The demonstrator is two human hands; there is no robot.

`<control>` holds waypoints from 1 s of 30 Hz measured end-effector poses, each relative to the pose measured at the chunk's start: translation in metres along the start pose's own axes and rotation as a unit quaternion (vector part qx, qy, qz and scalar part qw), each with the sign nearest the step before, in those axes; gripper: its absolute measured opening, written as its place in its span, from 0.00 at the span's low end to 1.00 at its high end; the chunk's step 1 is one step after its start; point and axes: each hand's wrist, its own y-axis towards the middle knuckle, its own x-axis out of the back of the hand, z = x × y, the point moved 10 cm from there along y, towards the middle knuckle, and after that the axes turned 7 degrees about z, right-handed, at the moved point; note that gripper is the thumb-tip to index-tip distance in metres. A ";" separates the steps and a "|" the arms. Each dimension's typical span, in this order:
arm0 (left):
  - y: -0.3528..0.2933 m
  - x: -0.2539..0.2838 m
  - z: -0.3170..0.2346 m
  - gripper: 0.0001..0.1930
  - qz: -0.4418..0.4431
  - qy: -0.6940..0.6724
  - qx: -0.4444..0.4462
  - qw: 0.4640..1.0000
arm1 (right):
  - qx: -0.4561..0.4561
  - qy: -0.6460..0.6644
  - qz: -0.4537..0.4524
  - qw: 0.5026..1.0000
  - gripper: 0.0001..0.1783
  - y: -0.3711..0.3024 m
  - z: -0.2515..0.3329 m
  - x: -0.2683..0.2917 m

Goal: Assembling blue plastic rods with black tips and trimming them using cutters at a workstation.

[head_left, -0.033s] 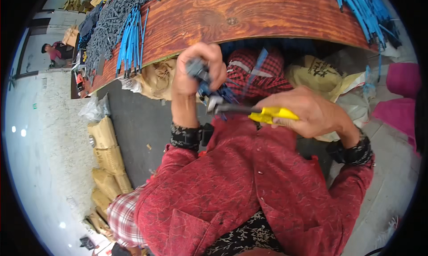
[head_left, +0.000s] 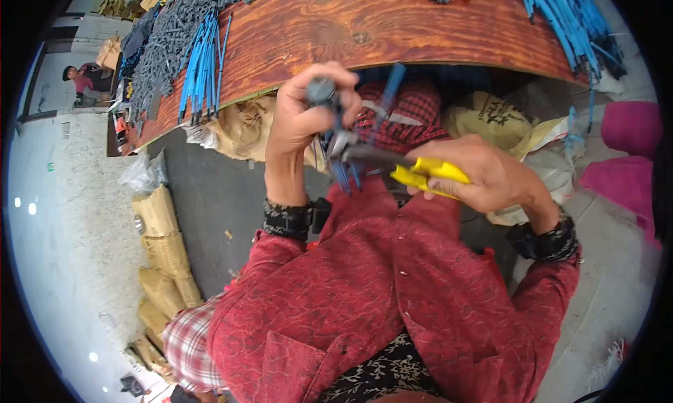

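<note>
My left hand [head_left: 312, 112] is closed around a grey plastic fitting [head_left: 322, 93], whose rounded end shows above the fingers. Thin blue rods [head_left: 345, 177] hang below that hand; where they join the fitting is hidden and blurred. My right hand [head_left: 477, 171] grips pliers [head_left: 427, 175] by their yellow handles, which stand somewhat apart. The metal jaws [head_left: 341, 145] are just under my left hand, by the blue rods. Whether they touch a rod I cannot tell. A blue strip [head_left: 390, 87] slants up beyond the pliers, over my checked trousers.
On the wooden table [head_left: 364, 24] lie a heap of grey fittings [head_left: 168, 52], blue rods [head_left: 201, 70] at left and another blue bundle [head_left: 571, 28] at right. Sacks [head_left: 491, 119] sit beneath the table edge. Brown packages [head_left: 165, 249] line the left. One person [head_left: 87, 79] is far off.
My left hand has turned slightly, bringing the fitting's end higher. The pliers' handles have spread wider apart. The whole view has shifted a little.
</note>
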 end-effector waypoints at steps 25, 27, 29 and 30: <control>0.006 -0.028 0.040 0.40 -0.013 0.080 0.049 0.995 | -0.268 -0.119 -0.120 0.948 0.18 -0.059 -0.012 0.060; 0.005 -0.023 0.040 0.40 -0.011 0.006 0.050 0.999 | -0.235 -0.193 -0.102 0.947 0.20 -0.046 -0.001 0.063; 0.001 -0.021 0.034 0.36 -0.012 0.023 0.051 0.998 | -0.189 -0.232 -0.039 0.954 0.20 -0.029 0.007 0.055; -0.001 -0.018 0.033 0.36 -0.015 0.030 0.049 0.998 | -0.190 -0.223 -0.021 0.956 0.20 -0.022 0.011 0.054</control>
